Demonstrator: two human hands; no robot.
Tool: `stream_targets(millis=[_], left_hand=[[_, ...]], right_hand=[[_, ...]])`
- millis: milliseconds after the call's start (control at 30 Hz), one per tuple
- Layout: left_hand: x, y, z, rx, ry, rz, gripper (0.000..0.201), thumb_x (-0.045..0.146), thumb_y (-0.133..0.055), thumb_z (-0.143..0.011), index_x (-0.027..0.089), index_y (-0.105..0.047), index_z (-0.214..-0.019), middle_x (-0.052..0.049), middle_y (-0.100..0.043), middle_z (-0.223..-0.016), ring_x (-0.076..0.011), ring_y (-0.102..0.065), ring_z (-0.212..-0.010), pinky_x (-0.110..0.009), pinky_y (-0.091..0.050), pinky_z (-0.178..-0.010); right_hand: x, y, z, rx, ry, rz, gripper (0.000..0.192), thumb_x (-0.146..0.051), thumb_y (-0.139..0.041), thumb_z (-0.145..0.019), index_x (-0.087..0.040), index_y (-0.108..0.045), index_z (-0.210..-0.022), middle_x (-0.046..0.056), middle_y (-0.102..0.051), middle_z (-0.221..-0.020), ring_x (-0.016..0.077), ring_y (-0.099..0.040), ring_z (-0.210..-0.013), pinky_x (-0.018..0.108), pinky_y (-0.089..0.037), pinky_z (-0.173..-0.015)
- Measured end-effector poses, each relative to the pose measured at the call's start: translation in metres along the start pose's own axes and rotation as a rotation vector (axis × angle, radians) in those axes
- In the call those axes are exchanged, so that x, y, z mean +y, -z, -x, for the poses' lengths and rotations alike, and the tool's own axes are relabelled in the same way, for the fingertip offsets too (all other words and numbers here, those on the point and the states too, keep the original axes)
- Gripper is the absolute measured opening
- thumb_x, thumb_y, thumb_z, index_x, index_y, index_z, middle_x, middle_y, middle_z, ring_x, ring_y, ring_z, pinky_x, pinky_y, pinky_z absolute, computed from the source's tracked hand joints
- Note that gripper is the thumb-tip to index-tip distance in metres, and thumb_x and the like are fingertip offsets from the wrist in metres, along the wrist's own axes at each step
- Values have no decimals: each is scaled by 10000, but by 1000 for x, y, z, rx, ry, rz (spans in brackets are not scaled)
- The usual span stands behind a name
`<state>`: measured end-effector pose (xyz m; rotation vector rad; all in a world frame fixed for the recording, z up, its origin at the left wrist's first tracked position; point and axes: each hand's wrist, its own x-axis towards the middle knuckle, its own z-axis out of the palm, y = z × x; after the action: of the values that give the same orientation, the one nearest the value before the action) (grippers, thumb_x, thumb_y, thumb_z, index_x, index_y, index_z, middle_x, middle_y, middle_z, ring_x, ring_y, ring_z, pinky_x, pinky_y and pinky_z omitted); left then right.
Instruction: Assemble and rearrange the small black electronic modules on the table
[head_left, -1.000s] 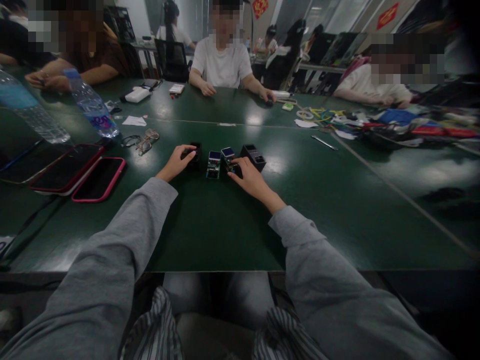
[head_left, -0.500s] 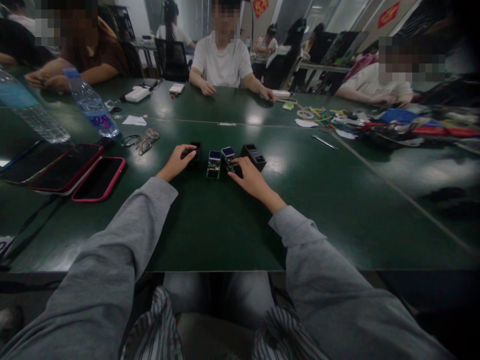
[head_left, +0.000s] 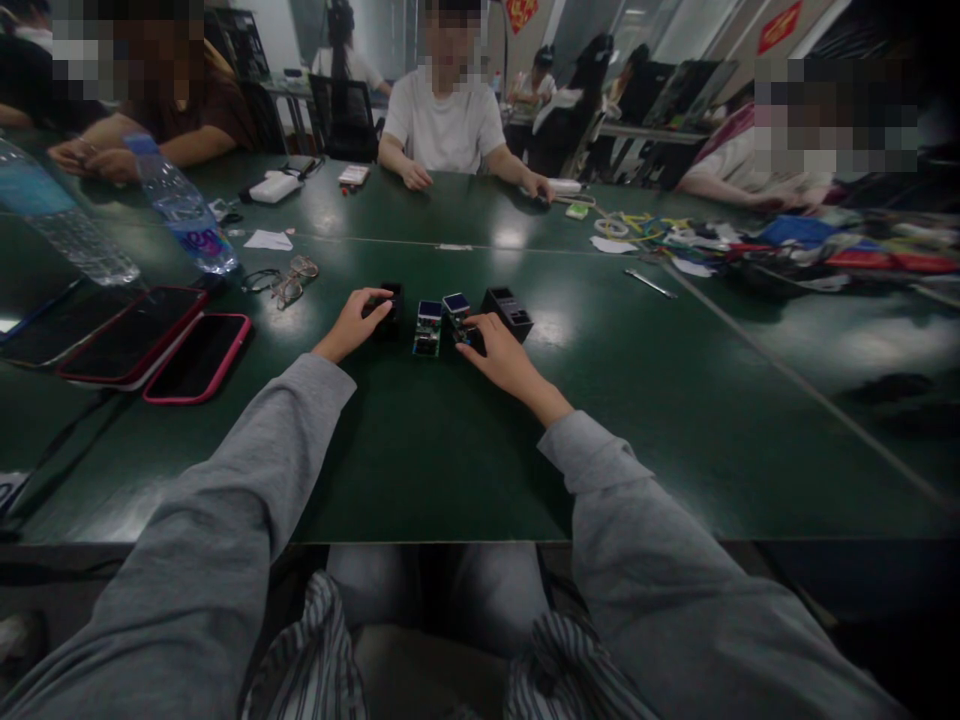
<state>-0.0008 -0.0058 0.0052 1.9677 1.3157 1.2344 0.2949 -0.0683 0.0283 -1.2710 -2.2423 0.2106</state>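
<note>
On the dark green table [head_left: 420, 460], two hands rest among four small parts set in a row.

Far left lie three phones [head_left: 196, 357] with glossy screens, two clear plastic bottles [head_left: 182, 212] and a pair of glasses [head_left: 294, 281]. The left hand [head_left: 352, 325] curls its fingers over a black block [head_left: 390, 304]; whether it truly grips cannot be told. Beside it stand two circuit modules, the first module [head_left: 427, 329] with its long axis running away from the person, the second module [head_left: 456, 312] tilted. The right hand [head_left: 501, 357] pinches the second module's near end. Just beyond stands a boxy black housing [head_left: 508, 311], its open slots facing up.
</note>
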Motion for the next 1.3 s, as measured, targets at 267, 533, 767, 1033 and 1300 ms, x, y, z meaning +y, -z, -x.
stream_targets(millis=[267,533,767,1033,1300], left_hand=[[-1,0,-1,4,-1,-2,292,369,-563,-902,208,-632,-1135,-94,-583,-1213,-228,-558,-1143,-433,-458,-1020],[-5,-2,-2,14,-17,-11,292,369,-564,-903,208,-634,-1136,-88,-584,-1208,-225,-551,-1154,-425,-456,-1023],[-2,-1,-1,12,-3,-7,300,365,-568,-901,196,-637,-1139,-98,-582,-1213,-227,-559,-1148,-428,-459,-1025],[-3,-1,-2,6,-10,-13,306,376,-563,-904,196,-631,-1142,-100,-585,-1212,-228,-566,-1136,-427,-468,-1010],[-5,-2,-2,8,-3,-30,318,386,-560,-901,200,-627,-1150,-99,-579,-1208,-220,-576,-1112,-427,-463,-1016]], right_hand=[[2,-1,0,1,8,-4,400,-387,-552,-914,-198,-498,-1263,128,-531,-1243,296,-563,-1153,491,-488,-989],[1,-1,0,19,21,0,387,-360,-565,-909,-178,-511,-1247,134,-539,-1210,294,-568,-1133,477,-485,-991],[1,-1,1,18,27,-2,374,-326,-542,-906,-174,-507,-1245,130,-535,-1196,282,-574,-1101,463,-495,-963],[2,-1,1,29,37,-12,348,-225,-525,-858,-179,-516,-1202,124,-550,-1158,268,-575,-1069,443,-512,-916],[3,-2,1,43,48,-23,330,-220,-513,-861,-180,-516,-1188,122,-555,-1146,263,-574,-1070,445,-506,-926]])
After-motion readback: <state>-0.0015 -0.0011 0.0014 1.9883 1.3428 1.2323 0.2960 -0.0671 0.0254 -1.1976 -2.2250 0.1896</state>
